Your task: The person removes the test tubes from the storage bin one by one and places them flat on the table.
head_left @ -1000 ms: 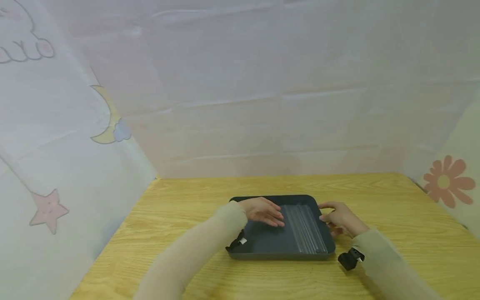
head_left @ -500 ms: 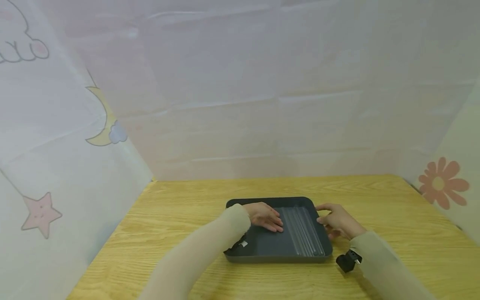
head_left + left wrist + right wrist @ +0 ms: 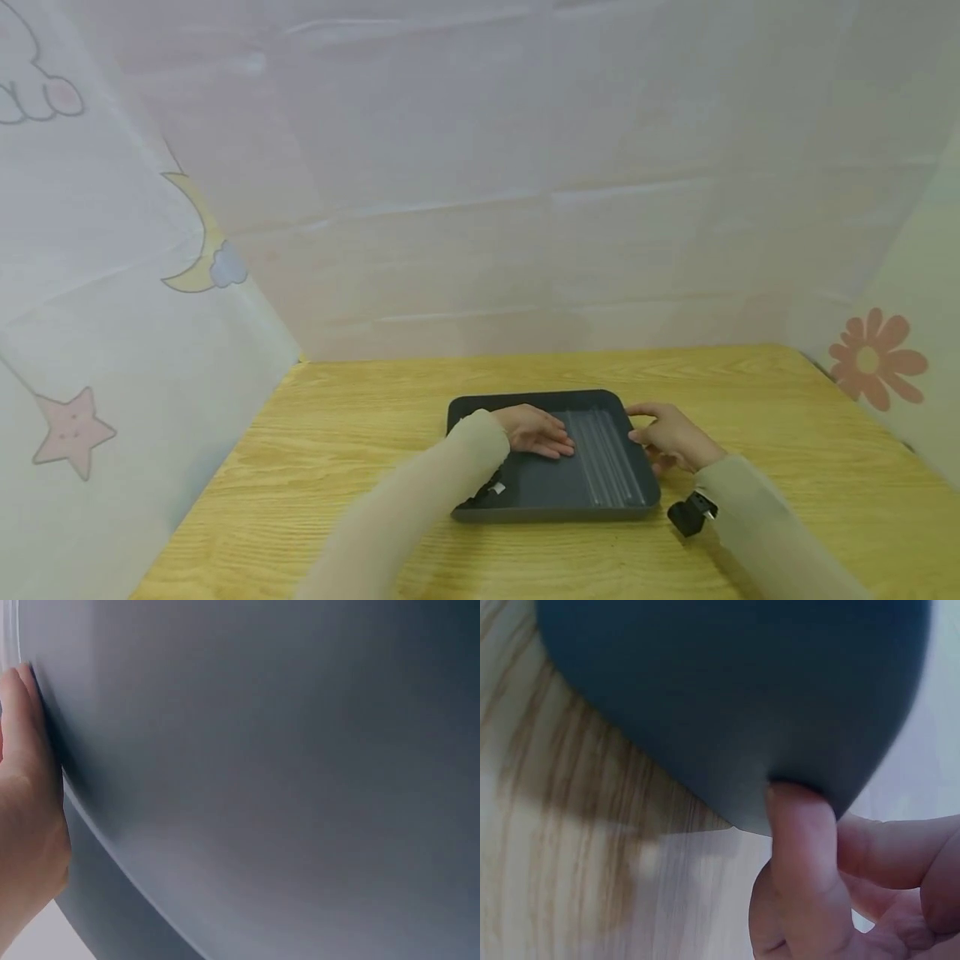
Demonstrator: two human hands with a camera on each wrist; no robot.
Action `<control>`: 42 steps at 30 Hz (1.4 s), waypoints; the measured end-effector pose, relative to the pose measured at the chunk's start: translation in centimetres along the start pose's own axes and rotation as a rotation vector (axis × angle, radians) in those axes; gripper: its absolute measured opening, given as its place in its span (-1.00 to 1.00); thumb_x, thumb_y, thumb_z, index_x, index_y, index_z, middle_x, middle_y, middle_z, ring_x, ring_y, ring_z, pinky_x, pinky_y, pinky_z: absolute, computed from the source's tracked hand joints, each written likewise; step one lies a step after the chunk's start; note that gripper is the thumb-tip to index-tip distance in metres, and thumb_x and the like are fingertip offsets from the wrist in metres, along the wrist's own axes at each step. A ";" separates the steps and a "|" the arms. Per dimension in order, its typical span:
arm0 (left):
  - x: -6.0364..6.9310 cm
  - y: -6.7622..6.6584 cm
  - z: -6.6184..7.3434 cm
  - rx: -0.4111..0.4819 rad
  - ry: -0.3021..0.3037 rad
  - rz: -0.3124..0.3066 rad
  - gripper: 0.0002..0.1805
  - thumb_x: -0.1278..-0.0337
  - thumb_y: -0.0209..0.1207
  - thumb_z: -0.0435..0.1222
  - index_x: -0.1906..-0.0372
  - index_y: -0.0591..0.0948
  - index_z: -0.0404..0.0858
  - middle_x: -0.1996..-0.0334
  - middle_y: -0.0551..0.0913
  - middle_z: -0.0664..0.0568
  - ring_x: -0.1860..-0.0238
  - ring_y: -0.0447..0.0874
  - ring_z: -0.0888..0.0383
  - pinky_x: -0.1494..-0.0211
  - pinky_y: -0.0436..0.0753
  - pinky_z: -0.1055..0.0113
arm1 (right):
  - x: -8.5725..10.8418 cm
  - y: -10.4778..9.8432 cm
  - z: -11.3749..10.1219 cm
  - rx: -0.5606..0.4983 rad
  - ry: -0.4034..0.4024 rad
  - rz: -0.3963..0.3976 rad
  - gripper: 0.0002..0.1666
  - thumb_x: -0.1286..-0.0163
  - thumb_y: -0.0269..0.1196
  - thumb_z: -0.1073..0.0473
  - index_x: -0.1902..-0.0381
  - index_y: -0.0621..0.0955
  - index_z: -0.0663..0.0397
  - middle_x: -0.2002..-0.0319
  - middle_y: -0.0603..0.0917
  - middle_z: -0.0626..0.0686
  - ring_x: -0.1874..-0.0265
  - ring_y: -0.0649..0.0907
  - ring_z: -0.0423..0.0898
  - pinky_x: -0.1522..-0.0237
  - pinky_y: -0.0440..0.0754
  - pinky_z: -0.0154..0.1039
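tray [image 3: 543,490], dark and low-walled, rests flat on a wood-grain surface [image 3: 352,442], with a person reaching to it from both sides. the right hand [image 3: 671,437] grips the right-hand wall with bent fingers and thumb, a hold on one side only that seems suited to steadying rather than lifting; how far the thumb passes over the rim is hard to tell. the left hand [image 3: 538,433] extends in across the left rim, fingers straight and close together, holding nothing, its lower edge turned toward the tray's floor, where contact cannot be confirmed. its fingertips point at clear, rod-like pieces [image 3: 611,458] lying near-parallel in the tray's right part, probably kept from rolling off by the wall beside them.
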State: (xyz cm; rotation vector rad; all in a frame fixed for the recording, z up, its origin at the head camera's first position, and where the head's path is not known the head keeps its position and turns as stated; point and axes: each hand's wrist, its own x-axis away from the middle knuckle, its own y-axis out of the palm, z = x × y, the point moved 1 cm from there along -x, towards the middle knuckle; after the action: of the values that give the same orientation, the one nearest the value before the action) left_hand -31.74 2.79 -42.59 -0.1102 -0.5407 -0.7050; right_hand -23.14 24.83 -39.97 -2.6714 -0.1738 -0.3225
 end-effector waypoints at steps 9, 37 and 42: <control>-0.6 1.0 0.3 -0.068 0.028 0.000 -0.49 -0.35 0.09 -0.48 -0.36 0.35 -0.45 -0.06 0.62 -0.24 -0.13 0.59 -0.11 -0.12 0.61 0.12 | -0.2 -0.2 0.1 0.019 0.008 -0.012 -0.36 -0.47 0.07 0.41 -0.42 0.15 0.46 0.66 0.32 -0.02 0.69 0.34 -0.15 0.66 0.50 -0.26; 0.0 1.3 1.9 0.048 0.084 -0.002 -0.37 -0.37 0.10 -0.43 -0.46 0.18 -0.39 0.06 0.53 -0.27 -0.16 0.54 -0.18 -0.15 0.59 0.07 | -0.9 -0.7 0.2 0.023 0.030 -0.033 -0.34 -0.46 0.06 0.42 -0.43 0.12 0.48 0.66 0.31 -0.02 0.70 0.36 -0.16 0.67 0.55 -0.28; 1.1 1.2 2.3 0.060 0.102 -0.005 -0.38 -0.40 0.07 -0.42 -0.47 0.17 -0.36 0.00 0.50 -0.32 -0.18 0.52 -0.19 -0.16 0.57 0.00 | -0.9 -0.7 0.2 0.014 0.026 -0.029 -0.34 -0.46 0.06 0.42 -0.43 0.12 0.47 0.65 0.32 -0.01 0.70 0.36 -0.16 0.67 0.54 -0.28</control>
State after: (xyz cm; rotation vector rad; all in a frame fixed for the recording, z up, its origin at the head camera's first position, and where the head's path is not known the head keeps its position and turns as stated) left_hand -31.30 3.66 -39.97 -0.0167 -0.4643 -0.6943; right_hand -24.07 25.52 -40.11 -2.6519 -0.2059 -0.3643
